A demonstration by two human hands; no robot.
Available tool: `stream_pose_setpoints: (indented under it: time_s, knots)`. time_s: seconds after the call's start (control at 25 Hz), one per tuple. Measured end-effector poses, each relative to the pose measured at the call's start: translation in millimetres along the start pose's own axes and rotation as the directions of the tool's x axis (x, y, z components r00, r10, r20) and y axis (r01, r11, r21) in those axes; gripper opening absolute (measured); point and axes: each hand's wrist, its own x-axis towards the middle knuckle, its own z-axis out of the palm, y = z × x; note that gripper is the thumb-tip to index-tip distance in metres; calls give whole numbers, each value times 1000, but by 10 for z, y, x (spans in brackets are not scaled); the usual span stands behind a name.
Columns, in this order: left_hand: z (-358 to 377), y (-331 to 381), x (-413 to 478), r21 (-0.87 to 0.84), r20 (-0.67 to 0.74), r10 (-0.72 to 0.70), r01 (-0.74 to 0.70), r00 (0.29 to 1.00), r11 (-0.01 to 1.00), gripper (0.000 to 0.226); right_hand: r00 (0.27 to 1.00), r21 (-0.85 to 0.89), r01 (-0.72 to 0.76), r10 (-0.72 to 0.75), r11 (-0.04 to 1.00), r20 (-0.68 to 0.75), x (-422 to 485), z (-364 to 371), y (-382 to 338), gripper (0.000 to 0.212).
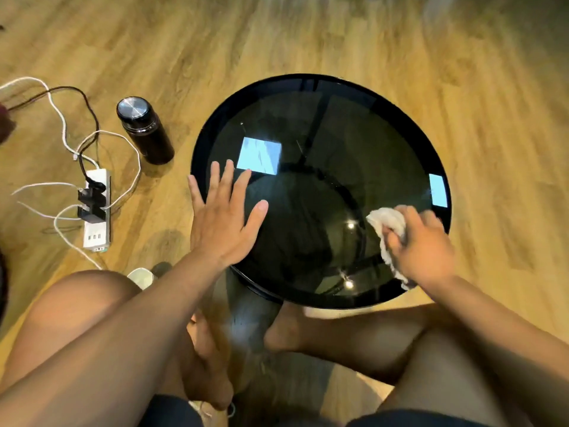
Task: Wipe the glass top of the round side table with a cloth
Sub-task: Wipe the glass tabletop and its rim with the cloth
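The round side table (320, 84) has a dark glass top with a black rim and stands on a wooden floor in front of me. My left hand (224, 217) lies flat with fingers spread on the left edge of the glass. My right hand (421, 245) is closed on a crumpled white cloth (386, 226), pressed on the near right part of the glass. Part of the cloth hangs down by the rim under my wrist.
A black bottle with a metal lid (144, 131) stands on the floor left of the table. A white power strip (97, 211) with plugs and tangled cables lies further left. My bare legs and feet are folded under the table's near edge.
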Motion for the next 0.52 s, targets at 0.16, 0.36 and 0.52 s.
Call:
stream_pose_setpoints:
  time_s: [0.16,0.36,0.52]
  knots:
    - [18,-22,24,10,13,-39,39,999,999,77,917,102,-397,400,912,-10,637,-31,232,38]
    - [14,-36,22,-125,-37,-24,19,999,992,70,1000,232,-7,6,973,3,325,246,-1523,36]
    - [-10,-60,7,-233,-53,-24,11,998,972,66,940,310,311,-340,899,42,201,224,-2002,37]
